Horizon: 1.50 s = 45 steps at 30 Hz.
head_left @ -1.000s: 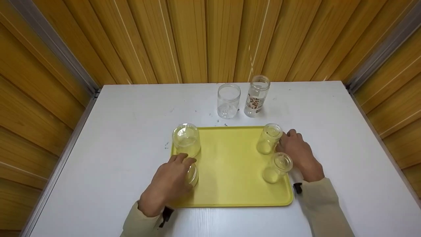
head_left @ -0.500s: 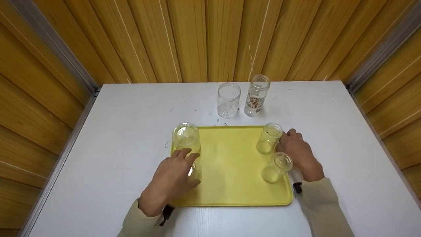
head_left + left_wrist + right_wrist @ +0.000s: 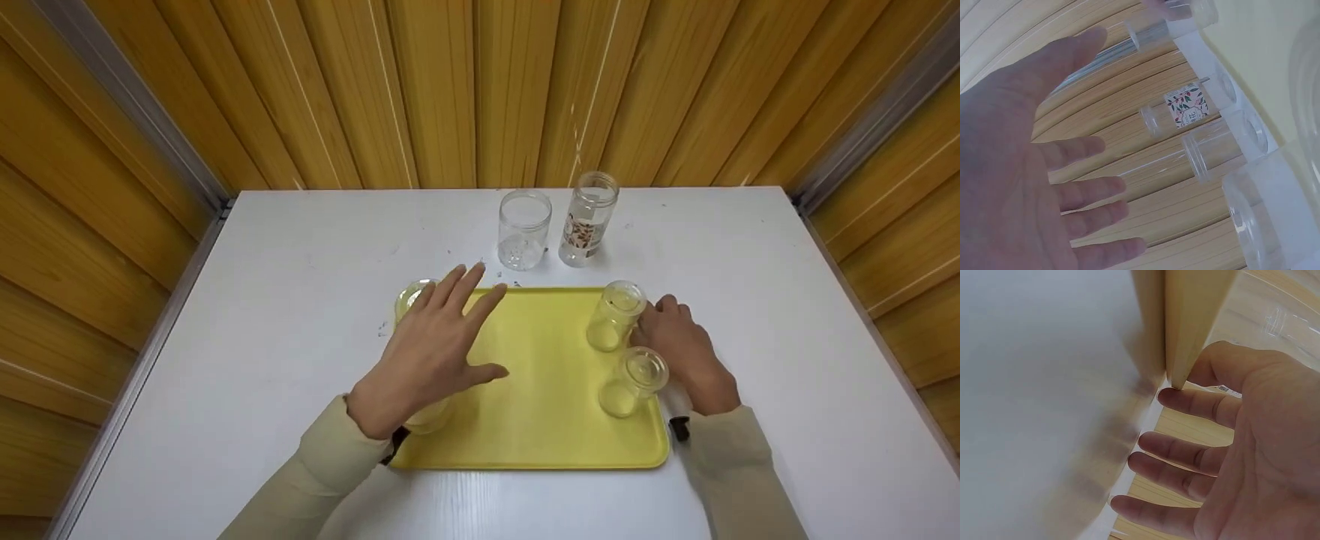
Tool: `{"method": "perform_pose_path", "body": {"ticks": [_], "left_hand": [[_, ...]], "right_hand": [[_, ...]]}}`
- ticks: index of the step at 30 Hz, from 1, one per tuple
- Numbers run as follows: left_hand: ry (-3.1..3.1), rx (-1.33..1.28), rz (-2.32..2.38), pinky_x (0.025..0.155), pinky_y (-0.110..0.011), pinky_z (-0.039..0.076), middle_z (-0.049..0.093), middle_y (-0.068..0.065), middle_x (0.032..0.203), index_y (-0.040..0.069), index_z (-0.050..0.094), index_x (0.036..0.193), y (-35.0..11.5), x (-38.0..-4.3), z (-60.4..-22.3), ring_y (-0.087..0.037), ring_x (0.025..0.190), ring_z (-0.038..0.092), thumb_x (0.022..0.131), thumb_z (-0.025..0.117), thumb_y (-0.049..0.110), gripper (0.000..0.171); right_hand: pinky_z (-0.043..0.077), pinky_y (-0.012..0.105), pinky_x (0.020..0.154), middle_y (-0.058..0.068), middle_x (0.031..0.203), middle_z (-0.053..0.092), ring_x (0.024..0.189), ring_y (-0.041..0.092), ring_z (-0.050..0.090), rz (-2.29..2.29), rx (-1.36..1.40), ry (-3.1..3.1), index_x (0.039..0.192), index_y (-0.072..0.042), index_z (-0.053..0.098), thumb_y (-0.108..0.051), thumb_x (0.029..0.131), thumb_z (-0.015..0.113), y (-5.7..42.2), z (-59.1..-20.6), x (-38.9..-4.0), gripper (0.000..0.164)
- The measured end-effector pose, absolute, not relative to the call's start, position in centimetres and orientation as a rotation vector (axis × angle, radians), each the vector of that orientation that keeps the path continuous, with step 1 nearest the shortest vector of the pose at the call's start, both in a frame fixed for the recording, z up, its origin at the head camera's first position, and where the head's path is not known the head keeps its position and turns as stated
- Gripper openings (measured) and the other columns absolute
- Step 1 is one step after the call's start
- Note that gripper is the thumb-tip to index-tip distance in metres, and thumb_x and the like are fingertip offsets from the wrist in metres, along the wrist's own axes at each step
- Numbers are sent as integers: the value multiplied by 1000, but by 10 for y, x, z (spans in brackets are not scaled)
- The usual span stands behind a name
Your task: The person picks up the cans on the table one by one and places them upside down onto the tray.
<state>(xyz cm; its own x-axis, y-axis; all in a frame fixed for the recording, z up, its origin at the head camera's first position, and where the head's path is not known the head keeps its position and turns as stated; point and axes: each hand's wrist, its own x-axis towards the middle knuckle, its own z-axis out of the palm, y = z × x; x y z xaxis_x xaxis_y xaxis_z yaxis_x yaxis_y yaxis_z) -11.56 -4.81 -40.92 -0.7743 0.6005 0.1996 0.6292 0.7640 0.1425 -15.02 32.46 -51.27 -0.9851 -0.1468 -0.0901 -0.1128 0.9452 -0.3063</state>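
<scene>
While left grip (image 3: 429,346) is splayed, right grip (image 3: 681,346) pinches yellow tray (image 3: 536,397) | white table (image 3: 315,262) beneath | wood-patterned walls (image 3: 510,90)

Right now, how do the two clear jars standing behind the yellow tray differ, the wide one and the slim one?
The slim jar looks taller and narrower, while the wide jar is shorter and broader. The slim jar carries a leafy printed label; the wide jar shows none. Both are see-through and stand upright on the white table, off the yellow tray.
</scene>
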Motion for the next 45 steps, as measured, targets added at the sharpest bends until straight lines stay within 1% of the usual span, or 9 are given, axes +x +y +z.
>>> {"method": "perform_pose_path", "body": {"ticks": [3, 6, 13, 17, 21, 26, 33, 38, 45], "left_hand": [[-2819, -1004, -278, 120, -63, 31, 30, -21, 170, 15, 42, 164, -42, -128, -407, -41, 156, 28, 82, 86, 62, 104], [-2820, -1005, -243, 121, -65, 28, 26, -21, 171, 16, 38, 166, -36, -143, -405, -42, 158, 24, 83, 83, 67, 108], [-2893, -945, -154, 123, -66, 22, 18, -20, 174, 19, 27, 170, -21, -176, -410, -41, 159, 18, 91, 62, 79, 105], [-2942, -930, -103, 123, -67, 20, 15, -20, 175, 20, 24, 171, -12, -189, -411, -43, 159, 17, 92, 56, 82, 105], [-2966, -934, -71, 122, -68, 20, 14, -21, 175, 19, 24, 171, -2, -202, -411, -45, 159, 17, 92, 57, 82, 106], [-3024, -893, -41, 123, -67, 20, 13, -21, 175, 20, 22, 171, 10, -222, -412, -44, 159, 16, 93, 57, 80, 105], [-3108, -853, 76, 123, -66, 21, 16, -21, 174, 19, 19, 171, 28, -251, -415, -42, 159, 17, 96, 55, 77, 101], [-3150, -801, 35, 123, -65, 23, 19, -19, 174, 19, 24, 170, 40, -271, -415, -40, 160, 18, 99, 55, 72, 94], [-3159, -719, -8, 123, -63, 25, 20, -16, 174, 21, 27, 169, 49, -290, -426, -37, 160, 19, 106, 46, 66, 80]], "right_hand": [[52, 68, 79, 35, 121, 50, 112, 54, 51, -455, -209, 2995, 134, 10, 60, -21, 110, 48, 325, -513, -150, 41], [51, 68, 78, 35, 122, 49, 112, 54, 51, -458, -210, 2996, 133, 10, 59, -21, 110, 48, 326, -513, -150, 40], [51, 69, 80, 36, 124, 49, 114, 55, 50, -457, -214, 2991, 136, 9, 58, -21, 110, 49, 325, -513, -150, 41], [51, 68, 80, 34, 122, 49, 113, 53, 50, -462, -211, 2987, 135, 8, 58, -22, 110, 50, 324, -512, -149, 40], [50, 65, 78, 30, 119, 49, 110, 49, 50, -480, -222, 2992, 133, 6, 60, -23, 110, 52, 323, -510, -147, 39], [51, 64, 76, 30, 116, 51, 106, 48, 52, -474, -236, 3022, 130, 8, 61, -20, 109, 52, 322, -509, -148, 36], [52, 64, 72, 29, 112, 51, 103, 47, 53, -461, -232, 3035, 127, 8, 62, -19, 107, 54, 325, -512, -146, 35], [52, 65, 70, 28, 110, 51, 103, 48, 54, -472, -234, 3046, 125, 8, 63, -21, 107, 55, 326, -514, -147, 35], [52, 66, 73, 29, 114, 51, 106, 49, 53, -465, -245, 3043, 130, 8, 61, -21, 107, 55, 325, -512, -147, 37]]}}
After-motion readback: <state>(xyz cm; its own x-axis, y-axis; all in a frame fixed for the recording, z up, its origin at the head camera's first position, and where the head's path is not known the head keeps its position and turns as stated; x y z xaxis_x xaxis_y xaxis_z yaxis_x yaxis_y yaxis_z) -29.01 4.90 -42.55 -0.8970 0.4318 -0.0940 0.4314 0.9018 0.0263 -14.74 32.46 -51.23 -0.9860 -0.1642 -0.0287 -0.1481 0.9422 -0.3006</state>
